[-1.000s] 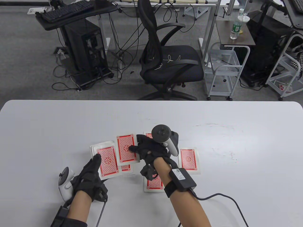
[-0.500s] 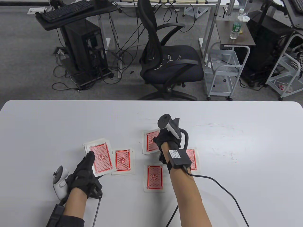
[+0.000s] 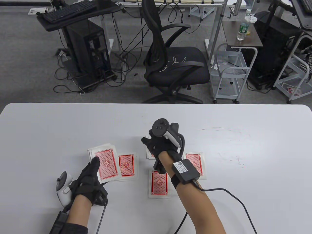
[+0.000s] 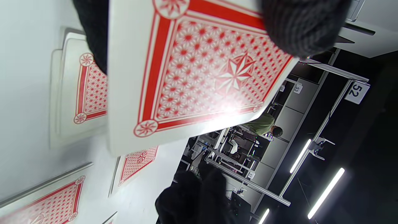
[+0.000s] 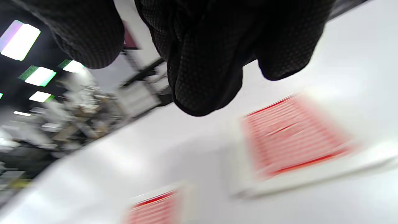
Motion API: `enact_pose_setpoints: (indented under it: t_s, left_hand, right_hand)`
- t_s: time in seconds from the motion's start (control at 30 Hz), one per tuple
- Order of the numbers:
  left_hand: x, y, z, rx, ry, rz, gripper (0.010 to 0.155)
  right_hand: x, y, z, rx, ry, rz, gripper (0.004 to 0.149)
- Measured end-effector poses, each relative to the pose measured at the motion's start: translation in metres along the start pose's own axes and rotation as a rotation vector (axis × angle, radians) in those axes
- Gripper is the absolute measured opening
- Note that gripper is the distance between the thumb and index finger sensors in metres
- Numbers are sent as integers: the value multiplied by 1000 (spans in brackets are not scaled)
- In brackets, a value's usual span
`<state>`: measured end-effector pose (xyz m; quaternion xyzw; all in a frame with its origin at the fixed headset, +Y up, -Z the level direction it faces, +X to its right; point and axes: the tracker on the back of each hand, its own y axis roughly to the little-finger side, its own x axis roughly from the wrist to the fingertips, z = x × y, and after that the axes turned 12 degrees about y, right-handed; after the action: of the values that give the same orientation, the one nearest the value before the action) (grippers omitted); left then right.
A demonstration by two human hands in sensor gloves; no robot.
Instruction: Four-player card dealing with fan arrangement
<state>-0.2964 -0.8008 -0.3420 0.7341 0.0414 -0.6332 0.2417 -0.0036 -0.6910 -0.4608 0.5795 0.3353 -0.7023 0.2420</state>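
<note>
Right hand [image 3: 159, 148] has just dropped its card on far pile [image 3: 149, 153], now empty, swinging back; left hand [image 3: 91, 174] grips deck [image 3: 106, 164]. Next deal pending.

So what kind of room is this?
Probably an office or lab workroom. Behind the white table stand a black office chair, a computer tower with tangled cables, and a keyboard on a desk.

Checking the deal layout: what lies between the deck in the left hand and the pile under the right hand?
In the table view, one dealt pile lies face down between the deck and the far pile.
</note>
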Motion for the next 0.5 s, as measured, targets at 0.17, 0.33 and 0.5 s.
enact_pose_setpoints:
  t_s: [0.17, 0.33, 0.5]
  left_hand:
    - [-1, 6, -9, 4, 29, 11, 50]
    - [-2, 9, -19, 0, 50, 12, 50]
    - [-5, 9, -22, -14, 83, 18, 50]
  right_hand:
    - [-37, -25, 38, 174, -80, -84, 76]
    - [-48, -21, 48, 240, 62, -69, 61]
    - [-48, -5, 40, 357, -1, -21, 59]
